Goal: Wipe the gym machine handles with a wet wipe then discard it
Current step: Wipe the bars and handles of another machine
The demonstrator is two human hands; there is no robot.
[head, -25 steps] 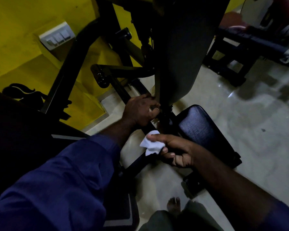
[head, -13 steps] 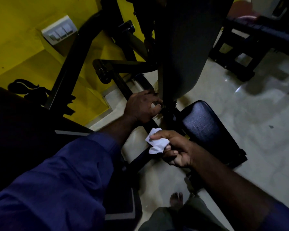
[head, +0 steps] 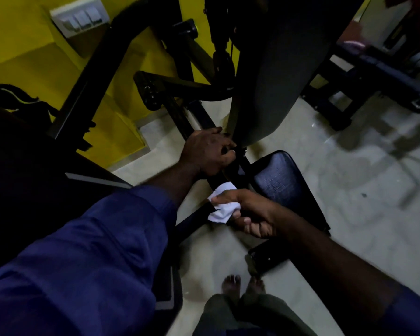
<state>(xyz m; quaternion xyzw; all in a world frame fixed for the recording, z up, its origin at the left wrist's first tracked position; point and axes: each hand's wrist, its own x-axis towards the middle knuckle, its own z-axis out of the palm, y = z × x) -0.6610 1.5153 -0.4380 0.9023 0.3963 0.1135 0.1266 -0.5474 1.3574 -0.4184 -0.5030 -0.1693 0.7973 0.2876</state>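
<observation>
A black gym machine fills the middle of the head view, with a tall dark back pad [head: 274, 76] and a black seat pad [head: 280, 180]. My left hand [head: 207, 154] grips a dark part of the frame just below the back pad; what lies under its fingers is hidden. My right hand [head: 250, 212] holds a crumpled white wet wipe [head: 222, 206] and presses it against the black frame bar beside the seat. A short black handle [head: 148, 93] with a round end sticks out to the left, untouched.
A yellow wall [head: 22, 59] with a white switch plate [head: 79, 19] stands at the left. Another black bench [head: 378, 76] is at the upper right. Pale floor [head: 361, 190] spreads to the right. My bare feet [head: 233, 286] stand below the seat.
My right hand with the wipe has moved slightly up and in along the frame bar toward my left hand. The left hand keeps its grip in the same place.
</observation>
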